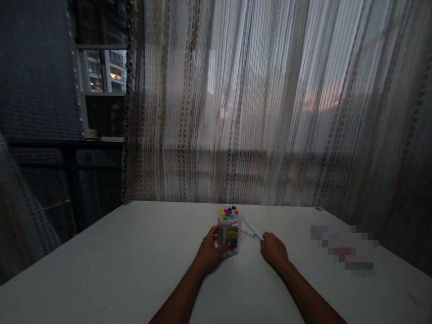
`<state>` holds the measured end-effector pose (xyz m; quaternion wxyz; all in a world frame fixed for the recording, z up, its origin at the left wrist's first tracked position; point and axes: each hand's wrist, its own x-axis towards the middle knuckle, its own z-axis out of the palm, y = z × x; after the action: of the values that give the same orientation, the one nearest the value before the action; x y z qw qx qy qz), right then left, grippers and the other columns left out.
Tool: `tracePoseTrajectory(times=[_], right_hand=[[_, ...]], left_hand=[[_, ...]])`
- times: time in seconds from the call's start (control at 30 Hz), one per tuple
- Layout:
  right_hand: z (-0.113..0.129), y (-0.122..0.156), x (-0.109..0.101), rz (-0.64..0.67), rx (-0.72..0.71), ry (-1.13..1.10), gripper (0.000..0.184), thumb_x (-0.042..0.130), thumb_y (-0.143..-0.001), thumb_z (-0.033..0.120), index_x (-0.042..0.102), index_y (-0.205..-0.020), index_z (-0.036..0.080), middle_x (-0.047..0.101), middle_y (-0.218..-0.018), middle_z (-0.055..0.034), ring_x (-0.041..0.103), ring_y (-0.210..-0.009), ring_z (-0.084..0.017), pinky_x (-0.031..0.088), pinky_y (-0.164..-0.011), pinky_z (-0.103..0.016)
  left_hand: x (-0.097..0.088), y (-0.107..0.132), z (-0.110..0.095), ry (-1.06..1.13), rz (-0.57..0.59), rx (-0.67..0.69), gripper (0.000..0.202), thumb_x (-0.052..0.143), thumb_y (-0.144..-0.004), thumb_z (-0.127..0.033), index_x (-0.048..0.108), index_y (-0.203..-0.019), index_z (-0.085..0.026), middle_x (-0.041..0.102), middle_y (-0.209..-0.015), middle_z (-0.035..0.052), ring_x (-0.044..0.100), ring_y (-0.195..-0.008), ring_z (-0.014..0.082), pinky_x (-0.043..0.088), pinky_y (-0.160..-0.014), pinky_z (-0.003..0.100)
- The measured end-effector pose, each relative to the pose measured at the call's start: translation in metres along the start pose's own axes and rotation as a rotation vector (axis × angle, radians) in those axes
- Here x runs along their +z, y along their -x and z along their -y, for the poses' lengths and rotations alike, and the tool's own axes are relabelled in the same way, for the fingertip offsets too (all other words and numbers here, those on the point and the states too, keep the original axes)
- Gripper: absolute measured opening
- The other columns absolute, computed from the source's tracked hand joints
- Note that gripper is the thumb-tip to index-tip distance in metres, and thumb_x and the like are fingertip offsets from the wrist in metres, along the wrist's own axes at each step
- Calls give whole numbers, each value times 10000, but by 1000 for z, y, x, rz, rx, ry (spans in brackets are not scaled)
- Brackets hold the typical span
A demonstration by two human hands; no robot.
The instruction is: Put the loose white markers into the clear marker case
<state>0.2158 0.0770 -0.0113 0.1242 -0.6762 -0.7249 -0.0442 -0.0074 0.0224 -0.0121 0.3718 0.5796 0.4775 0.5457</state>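
Note:
My left hand (209, 253) is wrapped round a clear upright case (232, 237) of markers, its thumb across the front near a dark label with yellow on it. Caps in several colours, among them yellow, green, blue, pink, orange and black, show at the top of the case. To the right of it, my right hand (275, 250) is closed on the near end of a slim white marker (251, 228), which slants away toward the case. A second white marker (247, 232) with a light blue band lies on the table close by, partly crossed by the first.
Both arms rest over a white table (135, 261). A pixelated, blurred patch (344, 249) covers something on the table's right side. Sheer striped curtains (222, 112) hang behind the far edge, with a window (104, 72) and dark railing (67, 166) at left.

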Motion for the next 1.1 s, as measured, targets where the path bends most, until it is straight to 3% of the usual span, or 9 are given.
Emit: tracePoseTrajectory(times=[0.23,0.4,0.53,0.8,0.97,1.1], right_hand=[[-7,-5,-1,11,99,-193,288,296,-901,191,538,-1037,116,667,-932,-140,627,-878,-216,399,-686,-277],[-4,-17,0,-73,179,-454,389,237,-888,155,507,-1163,102,658,-1005,-133,621,-894,-185,423,-717,-250],[12,-28,1,-88,82,-484,383,286,-875,170,525,-1166,104,606,-1123,-127,567,-1021,-174,407,-810,-231],[51,-30,0,-39,-206,-121,261,371,-868,157,598,-968,76,574,-1069,-178,515,-1006,-240,363,-844,-303],[55,-10,-1,36,-354,-96,222,463,-815,167,595,-981,98,558,-1122,-166,485,-1064,-237,346,-890,-292],[52,16,-12,150,-387,-44,210,494,-770,212,614,-910,110,601,-999,-155,542,-940,-240,380,-783,-294]], left_hand=[[0,-1,0,2,25,20,571,745,-588,-202,510,-1109,-193,600,-1148,101,546,-981,242,428,-795,336],[-1,-3,4,-26,36,24,557,706,-619,-164,487,-1130,-190,589,-1168,96,543,-988,234,427,-792,327],[-2,-3,3,-44,34,27,552,693,-624,-161,482,-1133,-185,600,-1143,95,545,-964,228,429,-772,315],[-4,-1,-5,-34,25,11,582,763,-577,-267,513,-1096,-184,605,-1154,100,550,-984,237,420,-767,292],[-4,-2,-2,23,16,21,611,785,-553,-258,517,-1097,-184,605,-1151,106,561,-973,232,431,-775,298],[-4,-2,2,39,28,38,624,793,-552,-269,517,-1105,-180,620,-1123,110,569,-963,237,439,-775,306]])
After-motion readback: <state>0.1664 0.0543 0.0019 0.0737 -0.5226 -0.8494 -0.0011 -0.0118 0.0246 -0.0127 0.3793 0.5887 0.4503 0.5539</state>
